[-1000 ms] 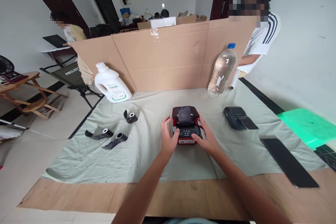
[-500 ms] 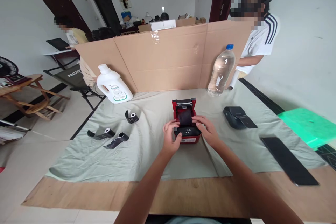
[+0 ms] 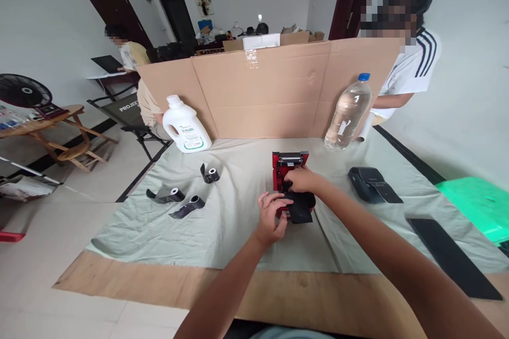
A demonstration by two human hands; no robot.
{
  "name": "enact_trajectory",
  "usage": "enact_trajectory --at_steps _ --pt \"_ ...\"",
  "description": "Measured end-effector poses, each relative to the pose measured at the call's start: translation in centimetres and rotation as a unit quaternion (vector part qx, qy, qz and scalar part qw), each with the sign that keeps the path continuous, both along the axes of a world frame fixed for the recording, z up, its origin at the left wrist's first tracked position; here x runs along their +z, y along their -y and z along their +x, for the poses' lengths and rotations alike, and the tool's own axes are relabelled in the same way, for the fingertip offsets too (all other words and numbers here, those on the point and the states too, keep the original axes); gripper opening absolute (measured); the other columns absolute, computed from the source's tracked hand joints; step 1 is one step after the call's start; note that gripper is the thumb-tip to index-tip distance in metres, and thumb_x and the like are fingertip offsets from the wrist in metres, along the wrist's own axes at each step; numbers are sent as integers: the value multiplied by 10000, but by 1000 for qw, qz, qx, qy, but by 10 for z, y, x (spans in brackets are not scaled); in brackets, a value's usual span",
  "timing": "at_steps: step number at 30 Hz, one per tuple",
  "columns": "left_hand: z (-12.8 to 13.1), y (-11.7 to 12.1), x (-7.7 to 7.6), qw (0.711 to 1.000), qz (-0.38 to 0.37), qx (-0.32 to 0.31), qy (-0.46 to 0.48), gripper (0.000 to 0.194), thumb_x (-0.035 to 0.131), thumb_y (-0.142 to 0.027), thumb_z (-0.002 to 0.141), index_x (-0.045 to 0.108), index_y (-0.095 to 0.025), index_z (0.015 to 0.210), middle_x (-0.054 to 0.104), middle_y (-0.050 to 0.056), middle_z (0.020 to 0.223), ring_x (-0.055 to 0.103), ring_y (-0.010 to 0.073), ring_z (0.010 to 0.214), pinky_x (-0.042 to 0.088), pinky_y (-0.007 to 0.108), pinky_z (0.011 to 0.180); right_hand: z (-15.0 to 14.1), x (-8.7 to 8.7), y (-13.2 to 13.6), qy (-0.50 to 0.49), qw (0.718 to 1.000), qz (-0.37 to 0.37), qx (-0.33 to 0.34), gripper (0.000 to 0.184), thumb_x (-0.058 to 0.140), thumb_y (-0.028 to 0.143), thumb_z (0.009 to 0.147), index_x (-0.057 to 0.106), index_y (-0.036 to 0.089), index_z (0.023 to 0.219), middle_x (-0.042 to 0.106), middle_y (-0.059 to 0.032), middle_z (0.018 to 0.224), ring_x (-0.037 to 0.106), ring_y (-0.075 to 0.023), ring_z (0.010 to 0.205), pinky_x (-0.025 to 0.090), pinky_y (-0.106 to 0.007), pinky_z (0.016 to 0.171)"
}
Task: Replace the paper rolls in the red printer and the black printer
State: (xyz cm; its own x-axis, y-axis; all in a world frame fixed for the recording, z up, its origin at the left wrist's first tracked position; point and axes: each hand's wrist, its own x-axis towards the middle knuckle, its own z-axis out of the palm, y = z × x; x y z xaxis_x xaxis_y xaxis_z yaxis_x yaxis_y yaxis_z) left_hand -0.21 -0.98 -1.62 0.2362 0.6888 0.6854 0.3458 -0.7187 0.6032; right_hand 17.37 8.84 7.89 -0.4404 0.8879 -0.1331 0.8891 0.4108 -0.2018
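Observation:
A small red-and-black portable printer [image 3: 277,176] stands on the cloth in front of me, its lid raised at the back. A black paper strip [image 3: 301,211] comes out of its compartment and hangs over the front. My right hand [image 3: 303,179] reaches into the open compartment, fingers bent down on the black paper roll, which is mostly hidden. At the printer's front left corner is my left hand [image 3: 272,217], fingers over the top beside the strip and thumb lower at the front, gripping the body.
Several black paper rolls [image 3: 195,202] lie to the left. A white jug [image 3: 186,127] and a water bottle [image 3: 347,114] stand before a cardboard screen [image 3: 262,95]. To the right are a black printer [image 3: 371,184] and a flat black slab [image 3: 453,257]. Two people are beyond the screen.
My right hand has moved from the printer's right side into its compartment. The black strip now hangs over the front, where before it lay farther back. My view has shifted slightly left.

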Motion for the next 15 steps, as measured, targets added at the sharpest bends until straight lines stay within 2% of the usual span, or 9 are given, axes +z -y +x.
enact_trajectory --at_steps 3,7,10,12,15 --pt "-1 1 1 999 30 1 14 189 539 -232 840 561 -251 1027 767 88 1136 640 279 1183 313 551 1129 -8 0 -1 17 1000 -2 -7 87 783 149 663 717 202 681 756 -134 831 652 -407 1072 451 -515 971" --pt "-3 0 0 998 33 17 47 248 543 -256 856 554 -238 1103 712 122 1212 610 298 1199 374 554 1086 1 9 14 8 1000 -1 -3 87 646 146 804 707 204 830 759 -137 953 650 -390 1093 453 -537 978" --pt "-3 -2 -2 994 -7 43 100 286 512 -318 907 544 -215 1172 645 160 1267 583 310 1207 413 554 1069 22 18 33 -108 994 -29 -9 193 477 195 922 654 233 987 743 -78 979 678 -292 974 501 -460 918" --pt "-3 -3 -3 987 -40 49 150 303 476 -332 951 528 -202 1220 601 171 1297 559 312 1228 419 554 1082 35 24 43 -228 972 -40 -37 235 402 255 968 617 248 1063 724 -48 984 673 -246 907 534 -399 840" --pt "-1 -5 -5 973 -81 44 213 299 445 -334 994 521 -205 1254 563 160 1307 534 306 1255 410 541 1120 42 31 47 -334 940 -46 -52 250 452 406 987 598 253 1118 698 -32 978 655 -231 867 550 -350 727"
